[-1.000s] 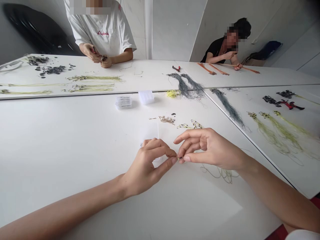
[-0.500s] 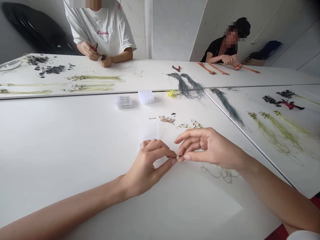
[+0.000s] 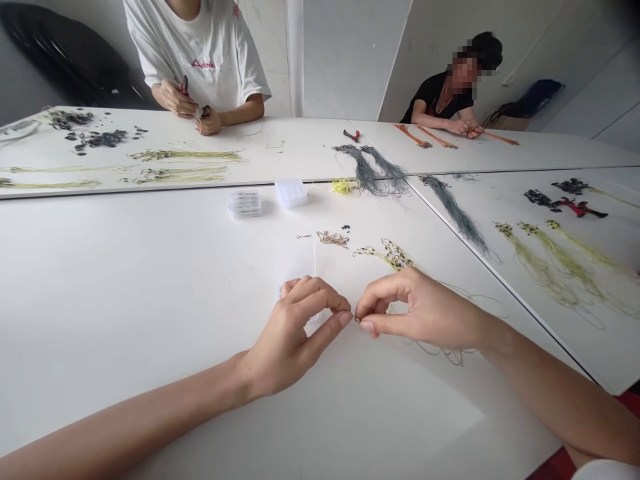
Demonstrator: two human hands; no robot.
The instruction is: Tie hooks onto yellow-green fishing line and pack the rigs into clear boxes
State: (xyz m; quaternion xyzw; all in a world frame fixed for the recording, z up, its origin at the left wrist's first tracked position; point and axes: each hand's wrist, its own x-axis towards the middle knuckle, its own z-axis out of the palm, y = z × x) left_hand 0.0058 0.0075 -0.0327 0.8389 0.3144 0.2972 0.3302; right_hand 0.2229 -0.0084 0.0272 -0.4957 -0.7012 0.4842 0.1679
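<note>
My left hand and my right hand meet fingertip to fingertip just above the white table. Both are closed in a pinch on one tiny dark-and-gold fitting between them. A thin pale line trails from the pinch under my right wrist and curls on the table. Just beyond my right hand lies a bundle of yellow-green lines with dark beads. A small heap of tiny metal parts lies farther back.
Two clear plastic boxes stand near the far edge. Grey line bundles, red pliers and more yellow-green bundles lie on adjoining tables. A person in a white shirt and another in black work opposite.
My right hand's fingers have curled down into a tighter pinch and dropped slightly. The bundle behind it now shows more. My left hand has barely moved.
</note>
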